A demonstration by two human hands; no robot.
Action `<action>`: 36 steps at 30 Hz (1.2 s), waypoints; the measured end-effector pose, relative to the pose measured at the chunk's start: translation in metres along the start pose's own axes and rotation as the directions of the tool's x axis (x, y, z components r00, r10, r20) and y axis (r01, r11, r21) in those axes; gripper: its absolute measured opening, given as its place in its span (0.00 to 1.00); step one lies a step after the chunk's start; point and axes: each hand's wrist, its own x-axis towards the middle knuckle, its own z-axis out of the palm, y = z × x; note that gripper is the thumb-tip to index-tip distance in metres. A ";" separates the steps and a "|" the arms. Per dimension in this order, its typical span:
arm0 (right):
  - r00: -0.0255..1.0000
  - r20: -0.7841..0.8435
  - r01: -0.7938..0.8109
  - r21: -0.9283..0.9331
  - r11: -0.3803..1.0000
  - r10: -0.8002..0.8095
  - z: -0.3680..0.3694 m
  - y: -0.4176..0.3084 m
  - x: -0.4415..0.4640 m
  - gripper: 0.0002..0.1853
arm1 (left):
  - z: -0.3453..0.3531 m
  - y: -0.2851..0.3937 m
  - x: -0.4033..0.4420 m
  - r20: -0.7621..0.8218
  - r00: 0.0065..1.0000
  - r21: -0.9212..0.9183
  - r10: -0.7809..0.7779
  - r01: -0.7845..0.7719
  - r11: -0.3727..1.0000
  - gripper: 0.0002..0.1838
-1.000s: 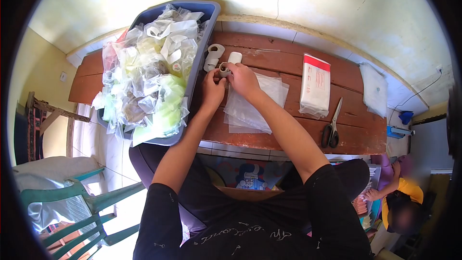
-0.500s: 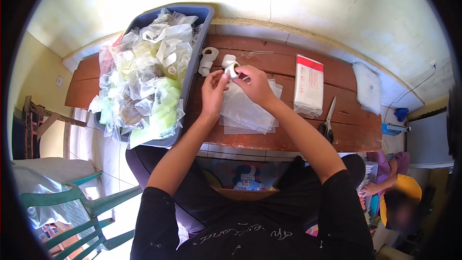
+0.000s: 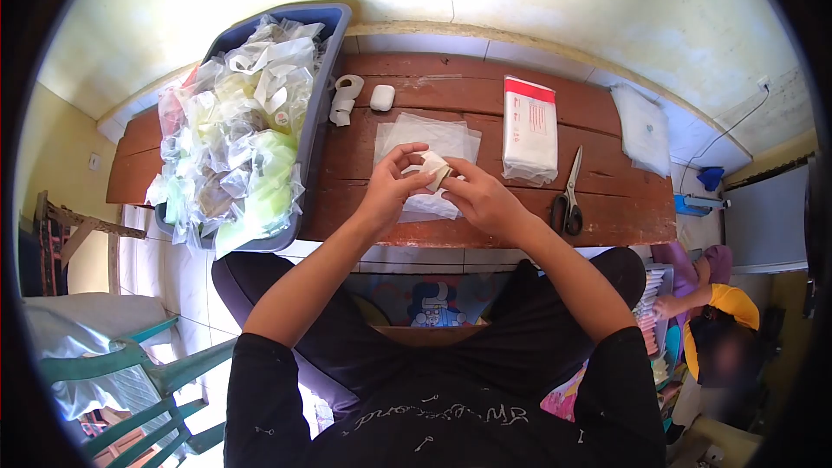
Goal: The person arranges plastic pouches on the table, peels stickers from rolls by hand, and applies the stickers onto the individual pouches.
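Left hand and right hand hold a white roll.

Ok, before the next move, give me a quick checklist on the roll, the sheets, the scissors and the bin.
1. White roll held: ok, in the fingers of the left hand and right hand.
2. Roll's loose end free: cannot tell, fingers partly cover it.
3. Clear plastic sheets on the table: ok, partly behind the hands.
4. Scissors apart from both hands: ok.
5. Bin with room below its rim: not ok, heaped high.
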 end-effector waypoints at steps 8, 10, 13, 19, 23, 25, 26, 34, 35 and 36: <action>0.982 -0.105 -0.123 0.258 0.958 0.155 -0.015 0.008 -0.003 0.12 | -0.002 -0.003 0.003 0.058 0.998 0.023 -0.020 0.019 1.000 0.24; 0.966 -0.127 -0.183 0.284 0.941 0.226 -0.017 -0.001 0.002 0.12 | -0.004 -0.008 0.003 0.085 0.996 0.214 0.003 -0.021 0.977 0.23; 0.952 -0.133 -0.234 0.271 0.934 0.277 -0.014 -0.008 0.006 0.11 | 0.003 -0.012 0.000 0.133 0.990 0.226 0.046 -0.076 0.971 0.23; 0.937 -0.172 -0.249 0.280 0.927 0.304 0.003 0.004 0.005 0.10 | 0.005 -0.020 -0.002 0.090 0.995 0.300 0.052 -0.077 0.951 0.23; 0.880 -0.137 -0.374 0.389 0.842 0.454 0.007 0.001 0.006 0.09 | 0.009 -0.025 -0.006 0.045 0.994 0.492 0.095 -0.105 0.865 0.24; 0.864 -0.106 -0.399 0.452 0.798 0.492 0.007 0.001 0.006 0.09 | 0.010 -0.024 -0.007 0.031 0.999 0.523 0.012 -0.026 0.852 0.25; 0.848 -0.072 -0.420 0.512 0.749 0.525 0.007 0.002 0.006 0.09 | 0.010 -0.023 -0.007 0.030 1.000 0.523 0.010 -0.024 0.852 0.25; 0.773 0.044 -0.488 0.679 0.549 0.634 0.005 0.009 0.007 0.08 | 0.015 -0.019 -0.011 -0.036 0.994 0.724 0.101 -0.044 0.689 0.23; 0.761 0.054 -0.486 0.707 0.513 0.647 0.004 0.011 0.007 0.08 | 0.011 -0.022 -0.009 -0.036 0.994 0.724 0.099 -0.043 0.689 0.23; 0.760 0.054 -0.487 0.708 0.513 0.647 0.003 0.013 0.008 0.08 | 0.007 -0.024 -0.006 -0.040 0.998 0.665 0.055 -0.015 0.746 0.22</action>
